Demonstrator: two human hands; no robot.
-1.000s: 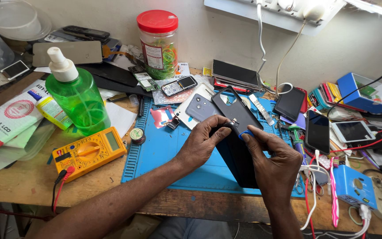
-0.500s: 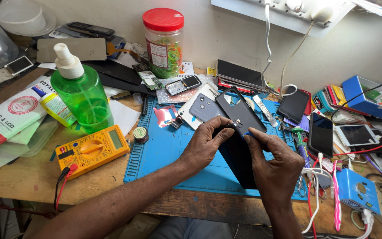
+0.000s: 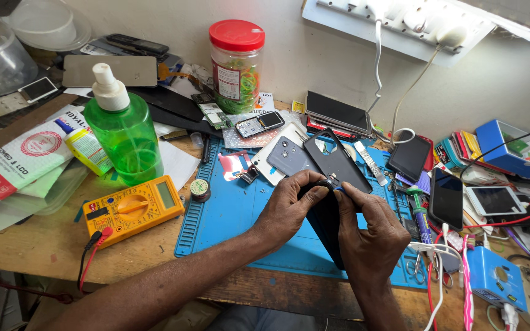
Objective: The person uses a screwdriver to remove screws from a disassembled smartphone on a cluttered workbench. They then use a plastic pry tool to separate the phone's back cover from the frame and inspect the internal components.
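We see a wooden counter carrying a blue mat, yellow multimeter and green bottle.

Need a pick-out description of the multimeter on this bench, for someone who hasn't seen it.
Start at the blue work mat in the middle of the wooden bench. Just off its left edge, in front of the green spray bottle, lies the multimeter. It is the only yellow-orange box there, with a round dial, a small screen, and red and black leads plugged in.

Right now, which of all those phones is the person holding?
The black phone gripped by the left hand and right hand over the blue mat; others lie untouched.
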